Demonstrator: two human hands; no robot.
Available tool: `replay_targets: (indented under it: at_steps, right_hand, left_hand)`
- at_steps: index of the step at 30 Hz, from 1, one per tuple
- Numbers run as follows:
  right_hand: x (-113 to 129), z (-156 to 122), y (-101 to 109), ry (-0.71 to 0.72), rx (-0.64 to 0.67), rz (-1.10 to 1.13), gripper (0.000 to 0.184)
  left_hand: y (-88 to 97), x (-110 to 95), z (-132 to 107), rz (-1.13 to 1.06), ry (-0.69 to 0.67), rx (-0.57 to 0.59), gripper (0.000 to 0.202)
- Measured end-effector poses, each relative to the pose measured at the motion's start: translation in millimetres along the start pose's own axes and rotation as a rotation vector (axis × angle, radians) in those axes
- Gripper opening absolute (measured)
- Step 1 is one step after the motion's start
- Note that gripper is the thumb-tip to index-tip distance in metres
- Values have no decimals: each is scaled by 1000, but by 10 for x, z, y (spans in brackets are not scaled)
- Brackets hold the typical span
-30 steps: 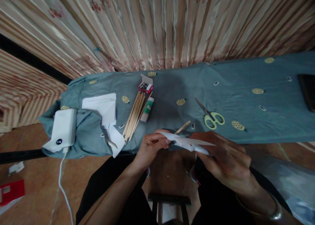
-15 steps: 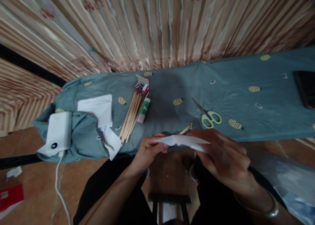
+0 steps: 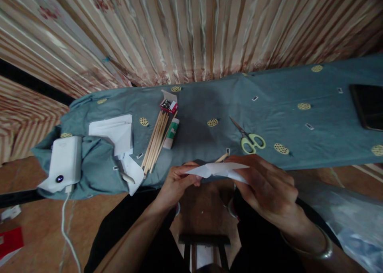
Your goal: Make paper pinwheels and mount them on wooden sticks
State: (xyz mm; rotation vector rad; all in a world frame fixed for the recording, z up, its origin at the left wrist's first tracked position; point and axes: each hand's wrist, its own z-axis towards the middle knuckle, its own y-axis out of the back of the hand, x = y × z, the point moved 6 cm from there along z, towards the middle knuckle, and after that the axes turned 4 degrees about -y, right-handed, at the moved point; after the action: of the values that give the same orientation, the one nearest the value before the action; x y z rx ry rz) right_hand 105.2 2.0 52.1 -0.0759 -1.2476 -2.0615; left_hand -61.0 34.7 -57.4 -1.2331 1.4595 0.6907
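Observation:
A folded piece of white paper is held in the air just off the table's front edge. My left hand pinches its left end between thumb and fingers. At the right end my right hand grips the paper, with the fingers partly hidden behind it. A wooden stick shows its end just beyond the paper, near my right fingers; whether a hand touches it, I cannot tell. Green-handled scissors lie on the cloth beyond my right hand.
On the blue-green tablecloth lie several wooden sticks, a glue stick, an opened small red box of metal bits and white paper sheets. A white power bank with a cable stands left; a dark phone-like object lies far right.
The camera view has shifted slightly, so the table and things on it sit a little further left. Both hands keep their hold on the paper, with hardly any other movement.

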Motion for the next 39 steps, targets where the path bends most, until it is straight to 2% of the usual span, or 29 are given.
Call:
replay_targets:
  at_steps: [9, 15, 22, 29, 36, 39]
  right_hand:
    - [-32, -8, -15, -45, 5, 25, 28]
    - [-78, -2, -60, -65, -8, 82, 19]
    - [-367, -59, -153, -394, 13, 267, 7]
    - [-591, -122, -367, -759, 46, 652, 8]
    - [-730, -194, -614, -939, 41, 879, 22]
    - [-771, -217, -718, -1002, 39, 996, 23]
  left_hand:
    - [1, 25, 0, 6, -11, 26, 31]
    - [12, 47, 14, -5, -29, 23, 28]
    - [12, -12, 12, 82, -29, -5, 29]
    - [5, 60, 17, -47, -4, 5, 14]
    - [10, 74, 23, -15, -69, -20, 17]
    - [-2, 102, 13, -11, -56, -46, 18]
